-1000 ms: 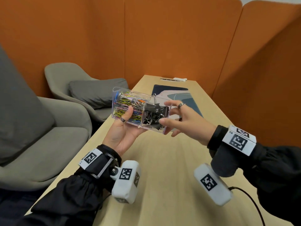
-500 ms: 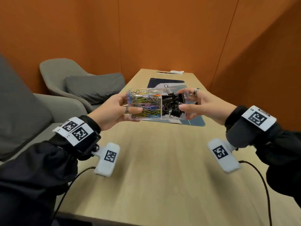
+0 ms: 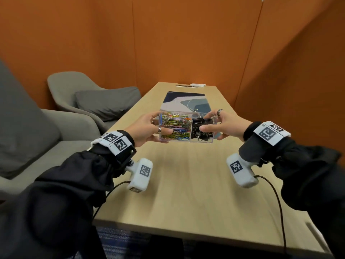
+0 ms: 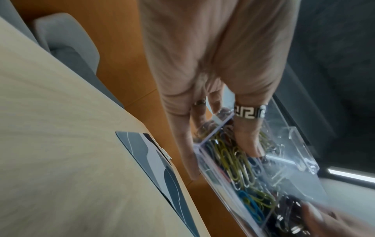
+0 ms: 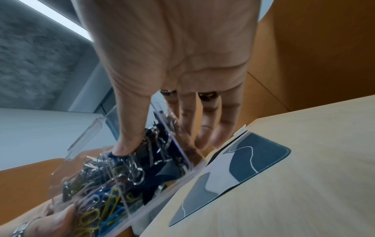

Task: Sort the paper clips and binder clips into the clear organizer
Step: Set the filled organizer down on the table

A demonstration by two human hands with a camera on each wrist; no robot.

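A long pale wooden table [image 3: 186,184] carries a blue-grey patterned desk mat [image 3: 186,101]. Above it, the left hand [image 3: 147,128] and right hand [image 3: 227,126] grip opposite ends of the clear rectangular plastic organizer [image 3: 186,141], thumbs on its near face, holding coloured wire paper clips [image 3: 175,126] left, black binder clips [image 3: 200,128] right.

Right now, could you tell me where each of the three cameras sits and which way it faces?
Head: worn on the head, looking forward and down the table; both sleeved arms show, with the left hand and right hand gripping the clear organizer.
Left wrist: looks along the left hand's palm to its fingers on the paper clips.
Right wrist: looks along the right hand's palm to its thumb over the binder clips.
Shared: both wrist views show the organizer and the desk mat.
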